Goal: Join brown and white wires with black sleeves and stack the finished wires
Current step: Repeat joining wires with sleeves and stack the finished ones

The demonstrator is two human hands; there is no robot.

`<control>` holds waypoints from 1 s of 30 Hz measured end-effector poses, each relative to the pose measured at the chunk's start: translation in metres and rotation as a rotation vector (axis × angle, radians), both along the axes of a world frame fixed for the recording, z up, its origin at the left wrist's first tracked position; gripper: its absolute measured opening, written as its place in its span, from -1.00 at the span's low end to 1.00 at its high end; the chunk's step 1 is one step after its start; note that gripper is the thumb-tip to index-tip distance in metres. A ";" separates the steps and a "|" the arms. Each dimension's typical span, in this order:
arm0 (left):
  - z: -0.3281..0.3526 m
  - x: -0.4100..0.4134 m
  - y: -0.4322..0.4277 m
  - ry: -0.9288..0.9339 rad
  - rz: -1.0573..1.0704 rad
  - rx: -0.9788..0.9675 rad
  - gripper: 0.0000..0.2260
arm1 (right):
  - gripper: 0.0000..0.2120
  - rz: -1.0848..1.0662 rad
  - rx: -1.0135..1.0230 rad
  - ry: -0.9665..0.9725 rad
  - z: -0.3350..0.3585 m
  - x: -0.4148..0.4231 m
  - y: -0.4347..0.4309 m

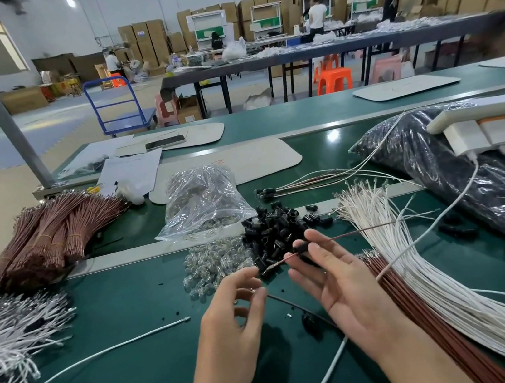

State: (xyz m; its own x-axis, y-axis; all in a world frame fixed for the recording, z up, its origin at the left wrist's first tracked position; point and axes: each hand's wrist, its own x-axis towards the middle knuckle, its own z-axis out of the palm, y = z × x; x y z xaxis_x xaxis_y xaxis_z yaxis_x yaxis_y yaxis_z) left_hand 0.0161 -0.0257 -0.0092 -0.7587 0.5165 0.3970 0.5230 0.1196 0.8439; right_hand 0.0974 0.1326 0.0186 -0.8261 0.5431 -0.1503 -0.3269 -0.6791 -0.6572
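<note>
While right hand [339, 280] holds brown wire [365, 230] | left hand [232, 309] curled; sleeves [269, 228] behind

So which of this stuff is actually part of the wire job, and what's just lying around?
Job: right hand, brown wire it holds, black sleeves, white wires, finished wires.
Lying about: phone, papers, chargers, blue trolley.

- Bench top [133, 366]: smooth green, faint sheen.
- Black sleeves [271, 229]: glossy plastic.
- Clear bag [203, 198]: crinkled, shiny plastic film.
- White wires [428, 283], 4 o'clock: smooth matt insulation, bare metal tips.
- Brown wires [51, 234], 9 o'clock: matt insulation.
</note>
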 end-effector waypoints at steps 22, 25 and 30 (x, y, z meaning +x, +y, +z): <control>0.011 0.002 0.026 -0.034 -0.089 -0.169 -0.89 | -0.73 -0.765 0.446 -0.057 0.010 0.025 0.039; 0.034 -0.004 0.073 -0.031 -0.189 -0.212 -0.90 | -0.76 -0.738 0.188 0.024 0.013 0.033 0.052; 0.057 -0.011 0.157 0.339 -0.203 -0.468 -0.76 | -0.81 -0.739 -0.072 0.066 0.008 0.039 0.063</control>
State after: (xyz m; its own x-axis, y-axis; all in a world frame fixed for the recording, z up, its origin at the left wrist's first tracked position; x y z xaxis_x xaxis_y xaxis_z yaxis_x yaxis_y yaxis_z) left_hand 0.0053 0.1310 0.0482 -0.4976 0.8155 0.2955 0.8046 0.3068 0.5084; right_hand 0.1366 0.1951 0.0261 -0.2579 0.9513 -0.1688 -0.7523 -0.3073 -0.5827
